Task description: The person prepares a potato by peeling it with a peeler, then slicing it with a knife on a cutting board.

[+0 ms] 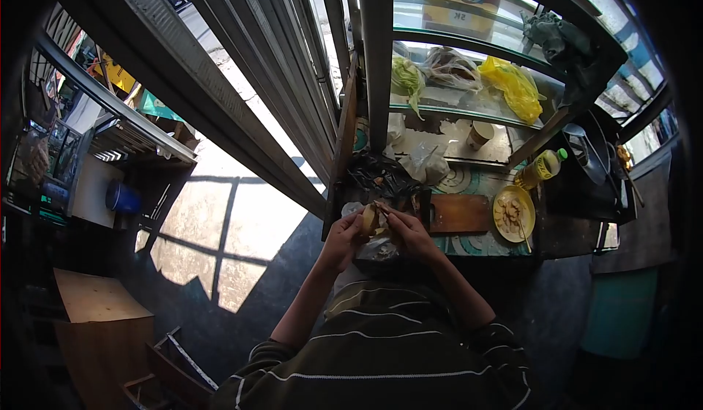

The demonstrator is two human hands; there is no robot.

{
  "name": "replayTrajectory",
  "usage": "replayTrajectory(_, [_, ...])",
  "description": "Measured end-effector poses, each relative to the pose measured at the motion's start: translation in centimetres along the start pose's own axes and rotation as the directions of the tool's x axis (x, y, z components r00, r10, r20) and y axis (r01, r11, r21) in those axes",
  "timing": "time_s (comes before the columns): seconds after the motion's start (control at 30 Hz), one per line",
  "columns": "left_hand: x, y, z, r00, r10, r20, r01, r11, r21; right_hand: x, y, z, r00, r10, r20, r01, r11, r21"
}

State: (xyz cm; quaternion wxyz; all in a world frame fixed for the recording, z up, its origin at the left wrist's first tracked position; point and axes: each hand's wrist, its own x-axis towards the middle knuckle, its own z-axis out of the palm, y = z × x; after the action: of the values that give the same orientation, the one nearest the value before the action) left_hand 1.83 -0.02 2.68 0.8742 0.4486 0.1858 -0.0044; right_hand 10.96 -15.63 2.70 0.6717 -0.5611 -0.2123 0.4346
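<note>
We see a desk with a teal, circle-patterned covering [476,247]. On it, we find a flat rectangular brown wooden board [461,213]; just to its right sits a round yellow plate [522,194] bearing pale pieces and a utensil whose handle crosses the rim. Behind the plate we spot a clear bottle of yellow liquid with a green cap [542,168]. To the left lies a crumpled black plastic bag [381,174], beside a whitish translucent bag [427,165]. On the glass shelf above [439,101], we make out pale-green leaves [407,79] and a bright yellow plastic bag [511,88].
</note>
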Motion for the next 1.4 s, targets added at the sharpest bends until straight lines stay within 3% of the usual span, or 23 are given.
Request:
replayTrajectory(0.07, [0.4,-0.4,-0.8,1.000,-0.025,0.011,0.026,0.996,-0.088,-0.3,-0.8,0.5,0.996,0.062,-0.059,-0.050,0.982,0.182])
replayTrajectory(0.1, [0.3,-0.1,-0.7,1.000,-0.022,0.009,0.022,0.996,-0.089,-0.3,-0.7,0.3,0.997,0.061,-0.056,-0.050,0.982,0.181])
replayTrajectory(0.2, [0.3,0.8,-0.6,0.998,-0.038,0.048,0.047,0.977,-0.210,-0.1,-0.2,-0.4,0.996,0.078,-0.041,-0.075,0.995,0.071])
replayTrajectory(0.27, [0.4,1.0,-0.7,0.998,-0.051,0.021,0.055,0.952,-0.303,0.1,0.2,-0.4,0.990,-0.098,-0.105,0.076,0.978,-0.195])
replayTrajectory(0.4, [1.0,0.9,-0.9,0.998,-0.044,0.034,0.053,0.953,-0.297,-0.6,-2.2,0.5,0.991,-0.067,-0.116,0.029,0.952,-0.305])
replayTrajectory(0.47, [1.0,1.1,-0.4,1.000,-0.002,-0.025,-0.002,0.986,-0.164,-0.6,-2.3,0.4,0.991,-0.046,-0.129,-0.013,0.903,-0.430])
replayTrajectory(0.57, [1.1,0.7,-0.7,1.000,-0.001,-0.024,-0.002,0.989,-0.148,-0.4,-2.0,0.3,0.991,-0.056,-0.123,-0.011,0.871,-0.491])
replayTrajectory(1.07, [1.4,0.6,-0.6,1.000,-0.020,-0.017,0.015,0.975,-0.220,-0.1,-0.7,0.2,0.967,-0.124,-0.223,-0.007,0.859,-0.512])
replayTrajectory(1.4, [1.4,0.7,-0.1,0.999,-0.047,-0.027,0.040,0.979,-0.201,-0.7,-1.4,0.5,0.961,-0.183,-0.209,0.050,0.853,-0.520])
